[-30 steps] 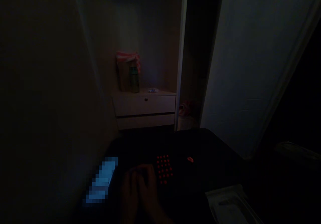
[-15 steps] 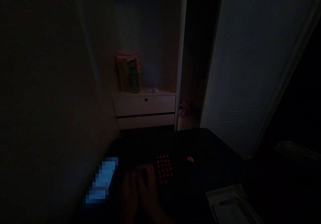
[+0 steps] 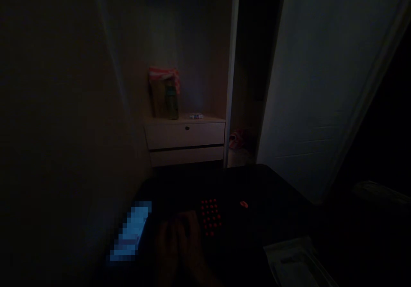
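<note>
My left hand [image 3: 167, 240] and my right hand [image 3: 190, 237] are side by side, low over a dark table [image 3: 250, 184]. Their fingers look bent inward and drawn together, but the deep shadow hides whatever they hold. Just right of my right hand, several small round red pieces [image 3: 211, 216] lie in rows. A small orange-red piece [image 3: 244, 204] rests apart, farther right. On the left side of the table glows a blurred-out, bluish lit screen [image 3: 131, 231].
A pale flat packet [image 3: 289, 261] lies at the front right. Behind the table stands a cabinet with drawers [image 3: 186, 137]; its shelf carries a green bottle [image 3: 172, 105], a red-and-white striped bag [image 3: 163, 73] and a small colourful item [image 3: 196, 116]. A pale door panel [image 3: 308, 85] leans at right.
Both hands stay in nearly the same place, with only slight finger movement. The red pieces, the screen and the packet have not visibly moved.
</note>
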The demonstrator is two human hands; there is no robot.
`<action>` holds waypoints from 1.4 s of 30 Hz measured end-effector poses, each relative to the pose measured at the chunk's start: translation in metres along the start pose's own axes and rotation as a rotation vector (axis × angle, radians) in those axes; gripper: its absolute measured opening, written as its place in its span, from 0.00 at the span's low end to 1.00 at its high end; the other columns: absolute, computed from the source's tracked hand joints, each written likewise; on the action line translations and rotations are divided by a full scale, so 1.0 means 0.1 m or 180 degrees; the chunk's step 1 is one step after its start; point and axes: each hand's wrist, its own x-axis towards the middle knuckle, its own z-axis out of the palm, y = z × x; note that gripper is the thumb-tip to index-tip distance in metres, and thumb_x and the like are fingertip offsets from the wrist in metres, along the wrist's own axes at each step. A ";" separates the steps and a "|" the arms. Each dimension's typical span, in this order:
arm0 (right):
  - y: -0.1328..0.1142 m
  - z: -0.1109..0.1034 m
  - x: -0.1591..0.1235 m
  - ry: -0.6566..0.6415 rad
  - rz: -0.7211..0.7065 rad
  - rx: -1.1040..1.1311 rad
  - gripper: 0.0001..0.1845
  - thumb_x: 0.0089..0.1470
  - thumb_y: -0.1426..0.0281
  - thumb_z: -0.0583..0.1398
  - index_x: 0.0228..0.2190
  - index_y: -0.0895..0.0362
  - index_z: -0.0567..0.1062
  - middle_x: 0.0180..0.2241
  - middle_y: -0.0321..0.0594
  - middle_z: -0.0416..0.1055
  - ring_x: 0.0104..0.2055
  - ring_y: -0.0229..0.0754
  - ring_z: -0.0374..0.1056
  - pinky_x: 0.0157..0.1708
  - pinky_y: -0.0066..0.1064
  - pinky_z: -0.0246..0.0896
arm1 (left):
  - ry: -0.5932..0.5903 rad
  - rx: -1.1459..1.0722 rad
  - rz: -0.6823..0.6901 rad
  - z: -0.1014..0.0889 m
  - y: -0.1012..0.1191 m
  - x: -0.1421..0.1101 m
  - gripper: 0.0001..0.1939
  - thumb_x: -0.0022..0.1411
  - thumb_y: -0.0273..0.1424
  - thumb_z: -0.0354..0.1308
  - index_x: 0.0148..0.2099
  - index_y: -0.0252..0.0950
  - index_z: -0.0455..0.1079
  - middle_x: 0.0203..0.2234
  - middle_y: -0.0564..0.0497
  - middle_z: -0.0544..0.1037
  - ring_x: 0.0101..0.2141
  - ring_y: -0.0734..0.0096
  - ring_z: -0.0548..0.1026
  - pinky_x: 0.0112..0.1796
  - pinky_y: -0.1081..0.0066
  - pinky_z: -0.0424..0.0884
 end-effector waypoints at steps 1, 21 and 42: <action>0.01 0.00 0.00 0.0008 0.0030 0.0032 0.06 0.63 0.66 0.58 0.40 0.51 0.76 0.40 0.39 0.75 0.43 0.46 0.73 0.47 0.37 0.69 | 0.0014 -0.0023 0.0016 0.00 0.01 0.00 0.34 0.51 0.60 0.52 0.43 0.35 0.72 0.44 0.34 0.80 0.47 0.44 0.77 0.55 0.45 0.68; 0.04 0.01 -0.01 -0.0004 0.0233 0.0099 0.14 0.64 0.55 0.58 0.40 0.51 0.75 0.41 0.41 0.76 0.44 0.48 0.74 0.48 0.40 0.70 | 0.0133 -0.0164 -0.0116 0.00 0.13 -0.02 0.38 0.51 0.63 0.54 0.46 0.34 0.72 0.44 0.36 0.80 0.46 0.46 0.77 0.53 0.47 0.70; 0.06 0.00 -0.05 0.0189 0.0326 0.0330 0.14 0.61 0.55 0.63 0.43 0.50 0.76 0.42 0.40 0.78 0.44 0.47 0.76 0.46 0.36 0.73 | 0.0120 -0.0011 -0.0001 -0.01 0.04 -0.03 0.41 0.52 0.67 0.50 0.45 0.35 0.73 0.44 0.35 0.81 0.45 0.45 0.78 0.51 0.46 0.72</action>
